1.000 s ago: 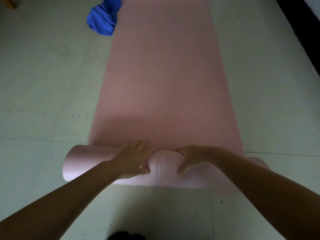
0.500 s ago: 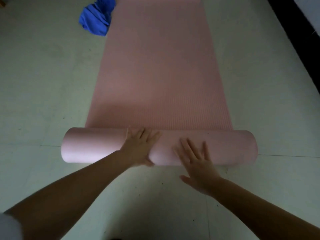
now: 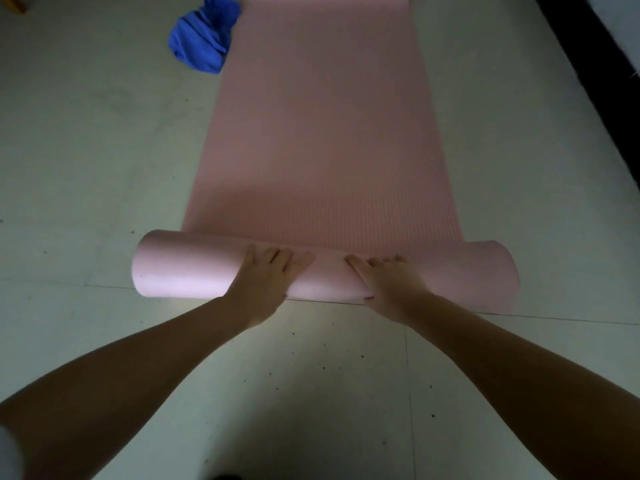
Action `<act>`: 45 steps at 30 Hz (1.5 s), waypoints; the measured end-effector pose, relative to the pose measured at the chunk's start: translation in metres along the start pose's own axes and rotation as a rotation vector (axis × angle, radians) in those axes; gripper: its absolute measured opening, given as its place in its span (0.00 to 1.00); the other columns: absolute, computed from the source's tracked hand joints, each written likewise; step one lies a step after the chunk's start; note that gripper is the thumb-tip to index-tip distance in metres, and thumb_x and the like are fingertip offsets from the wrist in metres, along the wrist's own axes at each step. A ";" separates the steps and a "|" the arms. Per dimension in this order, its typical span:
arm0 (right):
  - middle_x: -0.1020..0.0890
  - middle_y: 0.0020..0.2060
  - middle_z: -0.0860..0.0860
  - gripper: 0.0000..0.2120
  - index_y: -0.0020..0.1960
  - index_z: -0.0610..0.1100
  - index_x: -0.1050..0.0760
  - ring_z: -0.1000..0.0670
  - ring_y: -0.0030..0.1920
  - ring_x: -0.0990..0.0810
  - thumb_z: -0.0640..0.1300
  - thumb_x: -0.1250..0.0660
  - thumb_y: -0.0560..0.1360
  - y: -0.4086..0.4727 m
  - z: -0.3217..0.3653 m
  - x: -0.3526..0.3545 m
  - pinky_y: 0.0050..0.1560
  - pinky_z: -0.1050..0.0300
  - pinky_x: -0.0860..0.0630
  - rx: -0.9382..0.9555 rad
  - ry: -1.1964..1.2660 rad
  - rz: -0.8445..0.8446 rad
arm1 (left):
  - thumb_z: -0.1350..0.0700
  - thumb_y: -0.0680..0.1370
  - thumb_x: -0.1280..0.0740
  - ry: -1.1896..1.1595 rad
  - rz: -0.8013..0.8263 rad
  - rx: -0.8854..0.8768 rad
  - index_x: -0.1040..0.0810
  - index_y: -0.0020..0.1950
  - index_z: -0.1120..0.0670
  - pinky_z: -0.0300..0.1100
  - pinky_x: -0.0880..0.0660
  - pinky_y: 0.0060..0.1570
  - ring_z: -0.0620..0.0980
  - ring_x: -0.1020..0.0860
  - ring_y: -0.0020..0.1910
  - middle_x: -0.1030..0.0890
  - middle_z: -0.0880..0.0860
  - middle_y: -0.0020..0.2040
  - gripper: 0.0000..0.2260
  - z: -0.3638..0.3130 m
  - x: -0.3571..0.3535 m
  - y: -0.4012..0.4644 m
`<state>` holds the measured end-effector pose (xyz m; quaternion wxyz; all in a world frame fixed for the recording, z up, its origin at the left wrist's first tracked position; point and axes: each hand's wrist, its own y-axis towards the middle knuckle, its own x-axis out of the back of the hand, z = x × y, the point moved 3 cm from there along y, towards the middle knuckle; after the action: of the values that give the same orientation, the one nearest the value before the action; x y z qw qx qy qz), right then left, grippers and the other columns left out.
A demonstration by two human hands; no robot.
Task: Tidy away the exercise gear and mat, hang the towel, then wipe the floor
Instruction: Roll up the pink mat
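Hands press flat on the rolled part of the mat [image 3: 322, 150], left hand [image 3: 265, 282] and right hand [image 3: 389, 285] side by side near its middle with fingers straight, likely to keep the roll [image 3: 180, 268] even on the floor [image 3: 86, 150]; towel [image 3: 202, 34] lies crumpled beside the far edge, and no container shows.

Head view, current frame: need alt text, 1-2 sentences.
Two bare hands, the left hand and right hand, press flat on a partly rolled pink exercise mat on a pale tiled floor. A crumpled blue towel lies beside the mat's far left edge.
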<state>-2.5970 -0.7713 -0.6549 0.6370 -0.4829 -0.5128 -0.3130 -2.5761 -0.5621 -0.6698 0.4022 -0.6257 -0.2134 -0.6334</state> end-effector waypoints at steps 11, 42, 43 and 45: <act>0.21 0.57 0.45 0.28 0.70 0.49 0.34 0.43 0.54 0.22 0.49 0.31 0.72 -0.050 0.040 0.003 0.50 0.56 0.28 0.156 0.159 0.433 | 0.53 0.73 0.32 -0.465 0.412 -0.080 0.45 0.76 0.44 0.43 0.29 0.55 0.51 0.28 0.60 0.28 0.50 0.65 0.35 -0.021 0.014 -0.065; 0.52 0.77 0.43 0.50 0.77 0.46 0.64 0.42 0.76 0.51 0.62 0.34 0.71 -0.006 -0.003 -0.008 0.70 0.32 0.49 -0.056 -0.009 0.109 | 0.31 0.70 0.38 -0.070 0.172 0.075 0.71 0.74 0.50 0.67 0.54 0.69 0.60 0.59 0.77 0.62 0.59 0.77 0.51 -0.015 0.008 -0.012; 0.48 0.76 0.43 0.49 0.77 0.46 0.61 0.42 0.75 0.47 0.62 0.34 0.71 -0.004 -0.003 -0.005 0.70 0.34 0.46 -0.047 -0.010 0.102 | 0.32 0.70 0.37 -0.015 0.174 0.054 0.73 0.73 0.50 0.67 0.52 0.69 0.60 0.58 0.77 0.62 0.60 0.77 0.52 -0.012 0.004 -0.011; 0.39 0.73 0.45 0.46 0.77 0.45 0.56 0.44 0.71 0.39 0.62 0.34 0.70 -0.005 -0.003 -0.003 0.69 0.39 0.42 -0.038 -0.001 0.069 | 0.37 0.73 0.36 0.018 0.153 0.038 0.75 0.71 0.51 0.67 0.48 0.68 0.60 0.55 0.77 0.59 0.60 0.78 0.50 -0.010 0.005 -0.007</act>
<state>-2.6017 -0.7759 -0.6557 0.6377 -0.5126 -0.4902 -0.3004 -2.5875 -0.5671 -0.6650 0.4631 -0.6268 -0.1734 -0.6022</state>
